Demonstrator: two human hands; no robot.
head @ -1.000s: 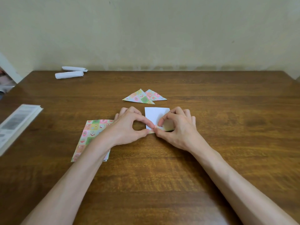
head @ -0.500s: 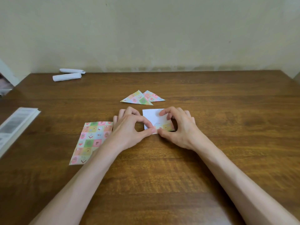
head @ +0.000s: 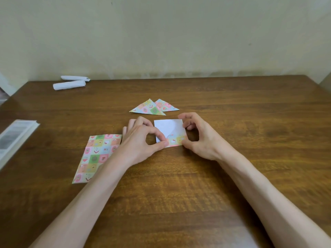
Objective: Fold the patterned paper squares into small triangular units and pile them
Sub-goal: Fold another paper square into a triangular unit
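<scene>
- At the left edge of the frame lies a stack of printed sheets (head: 16,136), blurred. It seems to have no part in the folding.
- In the upper left, near the table's (head: 250,122) far edge, two white paper rolls (head: 69,85) lie side by side.
- Left of centre lie the unfolded patterned sheets (head: 96,154), pattern up. The left forearm covers their right edge, and how many there are cannot be told.
- The left hand (head: 141,142) is just left of centre. Its thumb and forefinger are pinched together on the lower left corner of the paper square.
- Just above centre lie two finished triangles (head: 152,110), overlapping, the start of the pile. They are near the hands but clear of them.
- The paper square (head: 170,129) sits at centre on the table, white side up, with its near edge turned up to show a patterned strip.
- The right hand (head: 198,138) is just right of centre, clamped on the square's right edge: thumb at the lower right corner, forefinger curled onto the upper right corner.
- The step in hand looks like the first fold of a third unit, just begun and not yet creased.
- The next move likely calls for bringing the lifted edge or corner across to its opposite, lining the edges up exactly, and only then pressing the crease flat.
</scene>
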